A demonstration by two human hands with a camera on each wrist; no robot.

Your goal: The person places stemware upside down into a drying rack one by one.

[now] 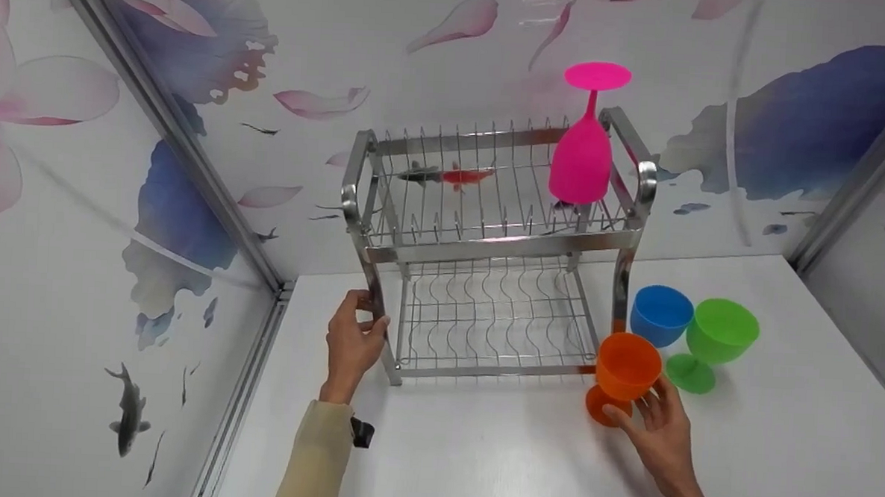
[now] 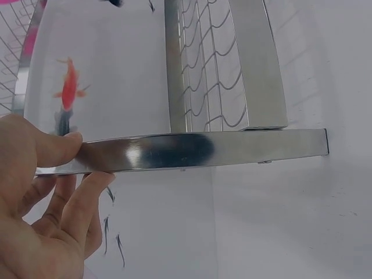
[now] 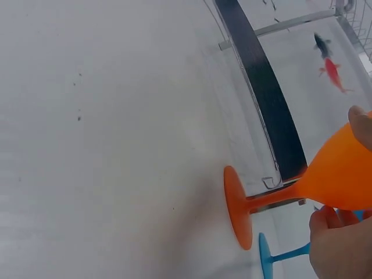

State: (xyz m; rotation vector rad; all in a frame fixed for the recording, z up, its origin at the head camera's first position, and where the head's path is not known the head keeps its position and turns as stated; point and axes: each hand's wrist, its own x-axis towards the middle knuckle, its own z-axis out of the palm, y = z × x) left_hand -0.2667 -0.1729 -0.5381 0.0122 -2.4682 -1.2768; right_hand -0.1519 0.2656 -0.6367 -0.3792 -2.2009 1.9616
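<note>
My left hand (image 1: 352,342) grips the front left leg of a two-tier metal dish rack (image 1: 487,247). In the left wrist view, thumb and fingers pinch that leg (image 2: 145,151) from opposite sides. At the rack's front right corner, my right hand (image 1: 662,441) holds an orange goblet (image 1: 628,365) with its bowl facing up. The right wrist view shows the thumb and fingers on either side of the orange bowl (image 3: 340,171); whether its foot touches the table I cannot tell. A pink goblet (image 1: 582,165) sits upside down at the right of the upper tier.
Right of the rack stand a blue goblet (image 1: 661,318) and a green goblet (image 1: 723,332), both bowl up and close together. The white table (image 1: 493,452) meets a flower-printed wall (image 1: 420,76) behind the rack. A metal-framed side panel (image 1: 75,277) rises at the left.
</note>
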